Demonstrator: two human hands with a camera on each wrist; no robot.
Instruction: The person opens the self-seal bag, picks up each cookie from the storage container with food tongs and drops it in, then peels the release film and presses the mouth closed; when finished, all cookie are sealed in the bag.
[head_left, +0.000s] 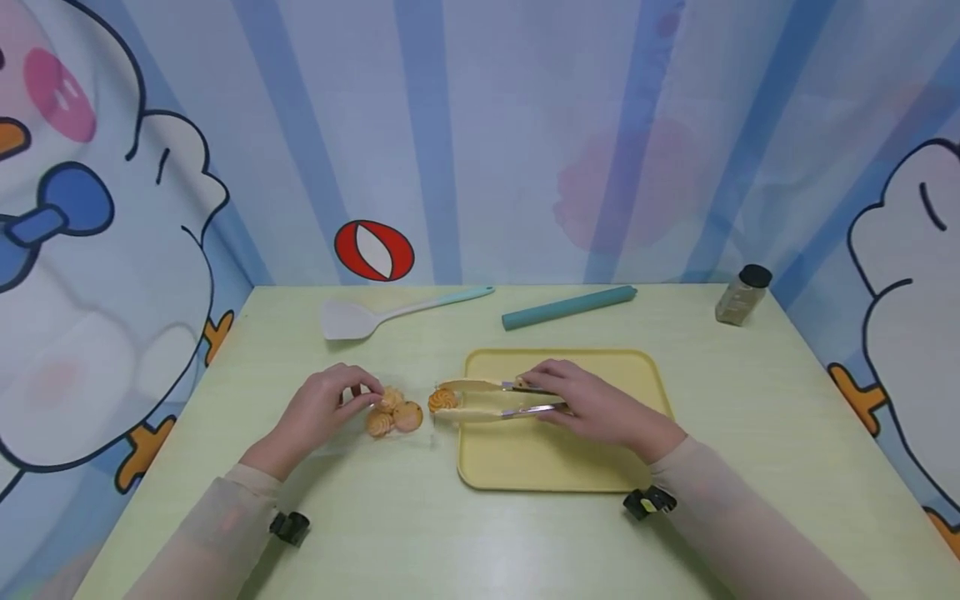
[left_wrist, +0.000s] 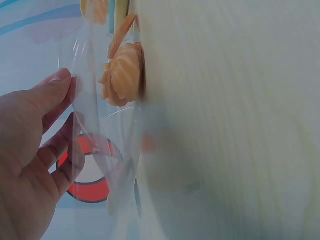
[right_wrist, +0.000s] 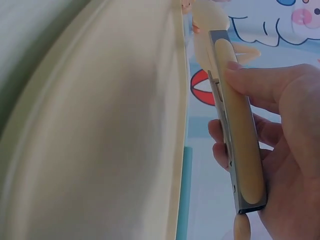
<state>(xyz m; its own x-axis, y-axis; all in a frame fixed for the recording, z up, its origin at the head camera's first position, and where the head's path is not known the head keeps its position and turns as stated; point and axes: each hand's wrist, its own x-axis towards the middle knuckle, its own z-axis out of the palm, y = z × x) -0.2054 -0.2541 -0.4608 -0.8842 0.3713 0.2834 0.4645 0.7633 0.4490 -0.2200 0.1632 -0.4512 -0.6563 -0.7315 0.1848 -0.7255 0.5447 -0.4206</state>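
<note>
Left hand (head_left: 324, 403): pinches the clear bag (left_wrist: 89, 112).
Right hand (head_left: 588, 400): grips the tongs (right_wrist: 245, 135).
Cookies (head_left: 407, 417): between both hands, nearer the left.

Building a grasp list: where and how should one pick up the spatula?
Probably by the handle, near its middle, from above and the near side, pinching across it: the spatula lies flat, its handle slim, its head much wider.
</note>
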